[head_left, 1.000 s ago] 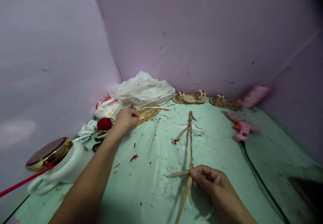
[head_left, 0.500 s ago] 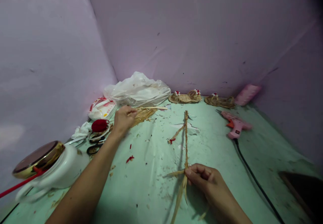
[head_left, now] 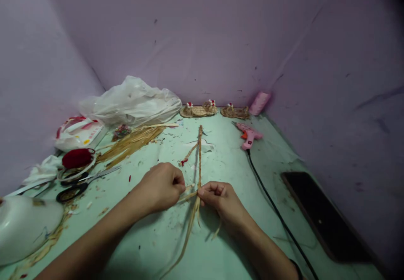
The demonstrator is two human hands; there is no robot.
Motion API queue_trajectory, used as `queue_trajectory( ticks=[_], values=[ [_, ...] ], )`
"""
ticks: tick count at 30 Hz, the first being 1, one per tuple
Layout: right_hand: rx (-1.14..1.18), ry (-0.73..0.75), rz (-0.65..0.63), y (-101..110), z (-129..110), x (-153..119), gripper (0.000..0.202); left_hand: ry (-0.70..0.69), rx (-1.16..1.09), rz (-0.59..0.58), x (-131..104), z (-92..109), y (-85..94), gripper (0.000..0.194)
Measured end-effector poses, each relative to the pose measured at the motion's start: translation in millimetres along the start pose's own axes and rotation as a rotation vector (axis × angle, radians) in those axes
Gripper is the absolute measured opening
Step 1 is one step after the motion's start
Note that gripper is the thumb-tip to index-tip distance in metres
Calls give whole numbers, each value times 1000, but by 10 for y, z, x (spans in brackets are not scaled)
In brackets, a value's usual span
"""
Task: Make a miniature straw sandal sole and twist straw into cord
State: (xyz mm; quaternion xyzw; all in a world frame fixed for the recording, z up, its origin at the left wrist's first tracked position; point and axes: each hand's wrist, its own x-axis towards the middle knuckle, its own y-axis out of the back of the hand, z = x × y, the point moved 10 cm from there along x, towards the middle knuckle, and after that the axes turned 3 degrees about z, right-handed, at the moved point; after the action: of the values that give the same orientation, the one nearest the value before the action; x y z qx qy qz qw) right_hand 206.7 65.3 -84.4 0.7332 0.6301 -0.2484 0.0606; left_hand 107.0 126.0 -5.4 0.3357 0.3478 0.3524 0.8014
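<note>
A thin straw braid (head_left: 200, 158) runs down the green tabletop, its top end stuck or fastened near the back. My right hand (head_left: 219, 198) is closed in a pinch on the braid's lower end, where loose straw strands (head_left: 186, 242) trail towards me. Just to the left, my left hand (head_left: 162, 187) is closed, a short pale tip of a straw strand (head_left: 190, 186) poking out of its fingers beside the braid. A shorter braid piece with a red-tied end (head_left: 190, 153) branches off to the left.
A fan of dry straw (head_left: 135, 143) lies back left, near scissors (head_left: 85, 183), red yarn (head_left: 77, 158) and a plastic bag (head_left: 132, 103). Small woven sandals (head_left: 202, 110) line the wall. To the right are a pink glue gun (head_left: 249, 137) with its cord and a black phone (head_left: 325, 217).
My left hand has come from the straw pile to the braid's lower end, with a straw strand in its fingers. My right hand keeps its pinch. The camera view has turned right.
</note>
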Motion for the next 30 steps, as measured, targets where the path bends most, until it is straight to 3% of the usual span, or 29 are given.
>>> queue_trajectory(
  ticks=[4,10,15,20,30],
  values=[
    [16,9,-1,-2,-10,2,29,-9,-35,-87,128,-91,-190,17],
    [5,16,5,-4,-28,-1,27,1,-385,-333,149,-147,-439,13],
    [2,16,17,6,-26,-1,28,72,-606,-456,141,-185,-571,20],
    [0,30,24,9,-26,5,27,94,-664,-496,135,-188,-567,23],
    [8,29,20,6,-17,20,24,101,-659,-463,145,-212,-626,20]
  ],
)
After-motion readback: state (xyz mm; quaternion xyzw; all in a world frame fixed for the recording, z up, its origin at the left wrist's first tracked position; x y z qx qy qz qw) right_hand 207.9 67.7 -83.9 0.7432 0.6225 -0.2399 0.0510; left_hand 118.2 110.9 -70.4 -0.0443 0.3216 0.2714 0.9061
